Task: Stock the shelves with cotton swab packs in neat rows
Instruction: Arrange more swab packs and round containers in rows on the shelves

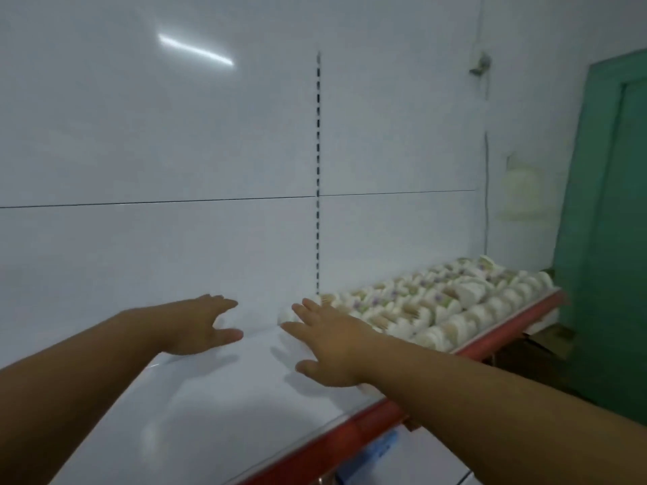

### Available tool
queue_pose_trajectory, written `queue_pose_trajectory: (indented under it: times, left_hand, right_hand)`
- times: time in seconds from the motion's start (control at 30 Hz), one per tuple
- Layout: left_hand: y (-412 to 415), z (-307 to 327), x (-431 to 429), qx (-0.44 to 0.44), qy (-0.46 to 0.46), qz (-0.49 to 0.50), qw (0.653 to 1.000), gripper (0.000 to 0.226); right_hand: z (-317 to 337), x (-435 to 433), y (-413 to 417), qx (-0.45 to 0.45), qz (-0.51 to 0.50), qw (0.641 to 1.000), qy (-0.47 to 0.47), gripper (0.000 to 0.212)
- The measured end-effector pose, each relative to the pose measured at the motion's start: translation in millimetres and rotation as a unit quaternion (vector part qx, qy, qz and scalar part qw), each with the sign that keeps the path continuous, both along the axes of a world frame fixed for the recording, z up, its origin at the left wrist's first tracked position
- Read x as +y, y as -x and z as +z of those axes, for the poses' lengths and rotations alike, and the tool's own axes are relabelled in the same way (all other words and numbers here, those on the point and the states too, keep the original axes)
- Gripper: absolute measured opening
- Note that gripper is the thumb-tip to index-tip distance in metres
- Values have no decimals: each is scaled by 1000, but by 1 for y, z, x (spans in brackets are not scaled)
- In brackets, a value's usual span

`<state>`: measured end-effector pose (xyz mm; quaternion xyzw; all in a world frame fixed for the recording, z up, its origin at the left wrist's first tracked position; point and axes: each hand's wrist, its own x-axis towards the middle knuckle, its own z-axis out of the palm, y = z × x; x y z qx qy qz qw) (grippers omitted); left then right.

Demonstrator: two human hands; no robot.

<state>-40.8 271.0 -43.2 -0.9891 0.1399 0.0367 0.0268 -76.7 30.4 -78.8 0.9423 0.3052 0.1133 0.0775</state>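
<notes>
1. Left hand (199,325) is out flat, palm down, fingers straight and loose, gripping nothing. I have it low in the frame, left of centre, over the bare white shelf (210,414).
2. Right hand (329,344) is flat as well, fingers spread, palm down, nothing held, just right of centre.
3. Between the 2 hands I see a strip of bare shelf, so they are apart.
4. Cotton swab packs (437,306) lie in tight rows on the right half of the shelf, running from mid-frame towards the right edge.
5. The right hand's outer side sits right at the near end of those rows. Blur stops me from saying whether it touches them.
6. A red front edge (367,418) runs on a slant from bottom centre up to the right.
7. Behind, a white back panel (140,152) fills the upper frame, with a slotted upright (318,169) down its middle.
8. At far right I see a green door (612,239).
9. Under the red edge, bottom centre, something blue (381,446) shows, too blurred to name.
</notes>
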Motion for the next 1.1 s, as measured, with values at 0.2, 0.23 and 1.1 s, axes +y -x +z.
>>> queue_pose_trajectory:
  times: [0.2,0.23,1.1]
  left_hand:
    - [-35,1,-127,10,23,-117,993,70]
    - [-43,1,-142,12,21,-129,991,71]
    - [-208,-10,-429,-3,80,-291,953,58]
  right_hand:
    - [-8,-94,11,-14,-32,998,-58,63]
    - [-9,-105,10,-16,-34,997,-65,62]
    - [-3,-478,-180,-66,-282,918,-271,53]
